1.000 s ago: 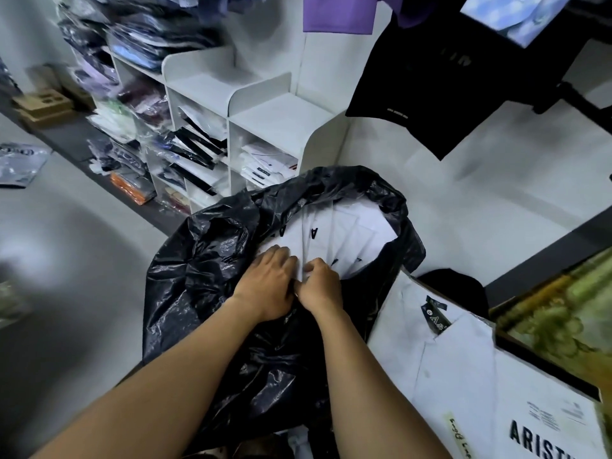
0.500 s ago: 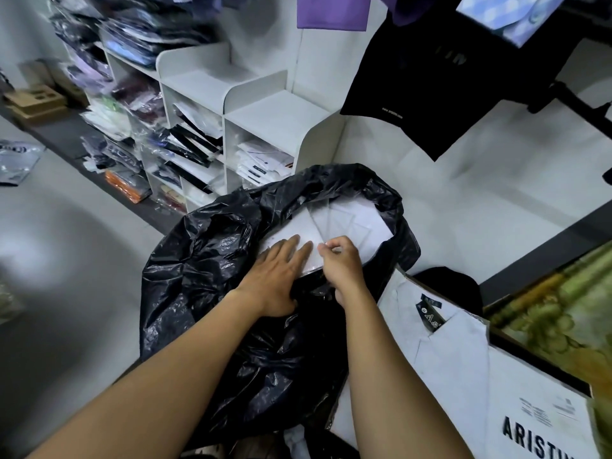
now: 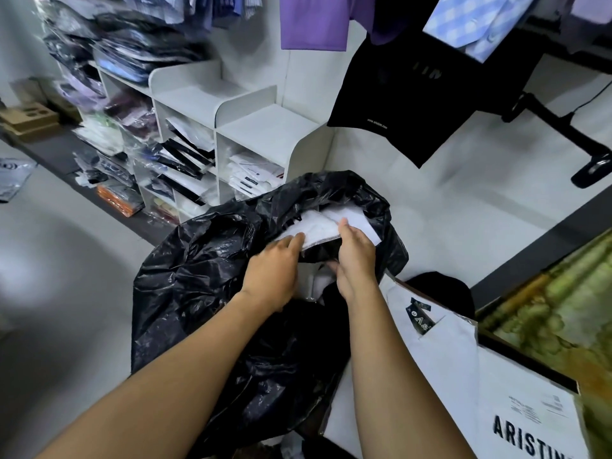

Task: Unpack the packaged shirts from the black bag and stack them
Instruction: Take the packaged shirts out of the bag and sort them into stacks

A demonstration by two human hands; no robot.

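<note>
Black plastic crinkled around both my wrists: the black bag (image 3: 212, 286) stood open in front of me, its mouth gaping toward the white shelf unit (image 3: 265, 134). Inside the mouth lay the packaged shirts (image 3: 334, 223), white and flat in clear film, and I had the topmost one by its near edge. My right hand (image 3: 356, 256) was closed on that edge, thumb underneath and fingers (image 3: 344, 226) curled over the top, so the stitched hem showed between my two hands. My left hand (image 3: 273, 273) lay flatter, fingers together and stretched out, the tips touching the same edge at its left end; whether they actually pinched it I could not tell.

Just beside my right forearm, low and to the right, rested another white shirt pack (image 3: 440, 352) with a dark hang tag (image 3: 420, 316) at the collar and the letters ARISTIN printed in black lower down. Behind the bag, the shelf cubbies held more wrapped garments, and a black shirt (image 3: 414, 94) and a purple one (image 3: 314, 21) hung overhead.
</note>
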